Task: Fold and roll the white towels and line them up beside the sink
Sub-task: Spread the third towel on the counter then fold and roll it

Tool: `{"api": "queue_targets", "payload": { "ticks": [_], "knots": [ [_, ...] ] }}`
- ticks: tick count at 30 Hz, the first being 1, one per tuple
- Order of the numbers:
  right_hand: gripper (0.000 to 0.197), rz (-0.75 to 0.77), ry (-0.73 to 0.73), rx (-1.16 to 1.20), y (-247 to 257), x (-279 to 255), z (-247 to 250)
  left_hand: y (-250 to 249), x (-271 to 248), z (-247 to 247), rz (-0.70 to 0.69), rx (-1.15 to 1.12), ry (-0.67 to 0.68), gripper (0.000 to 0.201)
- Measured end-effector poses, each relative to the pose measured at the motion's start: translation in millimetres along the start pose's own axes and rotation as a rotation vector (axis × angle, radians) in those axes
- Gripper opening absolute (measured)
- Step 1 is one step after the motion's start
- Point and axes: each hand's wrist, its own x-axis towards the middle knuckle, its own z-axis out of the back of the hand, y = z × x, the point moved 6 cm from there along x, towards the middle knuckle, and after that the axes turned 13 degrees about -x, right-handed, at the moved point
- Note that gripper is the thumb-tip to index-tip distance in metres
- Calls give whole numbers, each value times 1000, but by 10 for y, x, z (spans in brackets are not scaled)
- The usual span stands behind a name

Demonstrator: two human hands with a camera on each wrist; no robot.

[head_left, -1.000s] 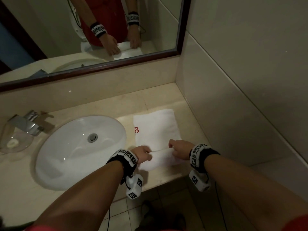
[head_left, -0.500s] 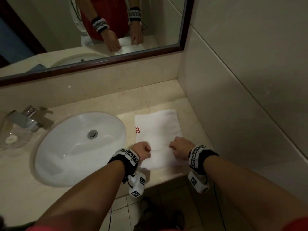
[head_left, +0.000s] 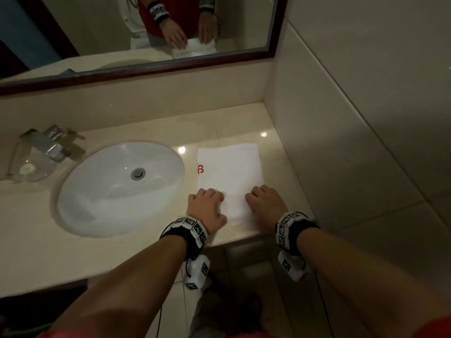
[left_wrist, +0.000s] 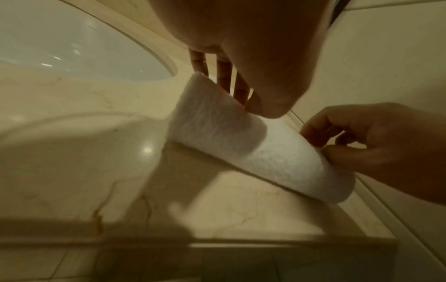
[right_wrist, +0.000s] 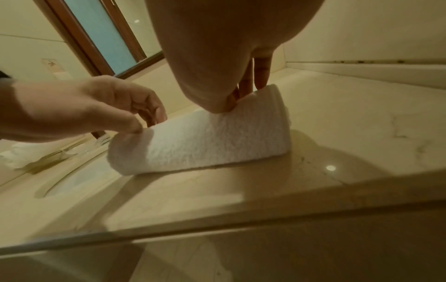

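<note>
A white towel [head_left: 229, 172] with a small red mark lies folded on the beige counter [head_left: 280, 167], right of the sink [head_left: 117, 189]. Its near end is turned over into a thick roll [left_wrist: 241, 141] [right_wrist: 205, 141]. My left hand [head_left: 207, 203] grips the roll's left end, thumb in front and fingers curled over the top. My right hand [head_left: 266, 201] grips the right end the same way. In the left wrist view my right hand [left_wrist: 376, 145] pinches the far end; in the right wrist view my left hand [right_wrist: 101, 110] does likewise.
A chrome tap [head_left: 52, 142] and a clear glass dish [head_left: 29, 164] stand left of the sink. A framed mirror [head_left: 146, 32] runs along the back wall. A tiled wall [head_left: 353, 118] bounds the counter on the right. Tiled floor [head_left: 244, 289] lies below the counter's front edge.
Both hands have moved forward over the towel, and the rolled part at its near end has grown. The head view has tilted slightly.
</note>
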Motion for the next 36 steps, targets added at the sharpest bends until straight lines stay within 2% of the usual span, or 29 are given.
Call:
{"api": "queue_targets", "payload": {
  "ticks": [3,5,7,16,22,27,31,36],
  "knots": [
    [46,-9,14,40,8,-115,-48,3,-117,-115,8,69,5,65],
    [60,-2,25,61,33,-166,-99,-4,-161,-172,12,126,-23,65],
    [65,0,29,68,48,-200,-131,-8,-166,-218,24,150,-52,64],
    [64,2,-46,88,50,-291,-179,-37,-122,-305,70,147,-40,65],
    [72,40,-61,65,66,-374,-162,-61,-221,-283,67,81,-3,67],
    [83,74,9,32,79,-363,-164,-31,-221,-246,96,2,102,69],
    [73,96,118,-20,73,-295,-84,-13,-186,-219,143,-33,191,68],
    [61,115,197,20,37,-177,-4,25,-160,-172,214,-85,262,53]
  ]
}}
